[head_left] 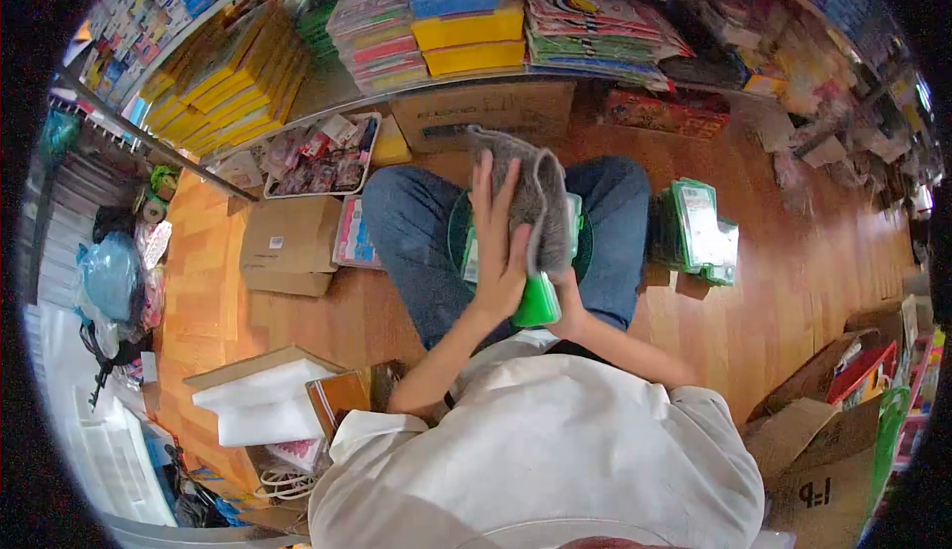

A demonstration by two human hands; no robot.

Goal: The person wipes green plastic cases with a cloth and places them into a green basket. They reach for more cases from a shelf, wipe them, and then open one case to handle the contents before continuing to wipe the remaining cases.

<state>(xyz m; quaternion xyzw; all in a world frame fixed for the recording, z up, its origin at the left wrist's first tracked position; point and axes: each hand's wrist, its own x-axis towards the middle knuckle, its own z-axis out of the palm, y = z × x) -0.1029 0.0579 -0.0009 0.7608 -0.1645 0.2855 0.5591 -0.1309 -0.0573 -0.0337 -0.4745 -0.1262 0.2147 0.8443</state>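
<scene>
My left hand [498, 242] presses a grey cloth [526, 180] with its fingers stretched along it and its thumb across the near side. The cloth stands up over a bright green, flat-looking item [537, 301], whose lower end sticks out below it. My right hand [567, 301] is closed around the far side of this item, its fingers mostly hidden by the cloth. Behind the hands, between my crossed legs, sits a dark green round container [458, 242] with pale green-edged packs in it, largely covered. A stack of similar green packs [699, 227] lies to the right of my knee.
A cardboard box [290, 242] and a white tray of small packets [322, 157] are at the left. Ahead, a low shelf [327, 108] carries stacked yellow boxes and packaged goods. Open cartons [813, 445] stand at the right, and a foam-lined box [253, 405] at the lower left.
</scene>
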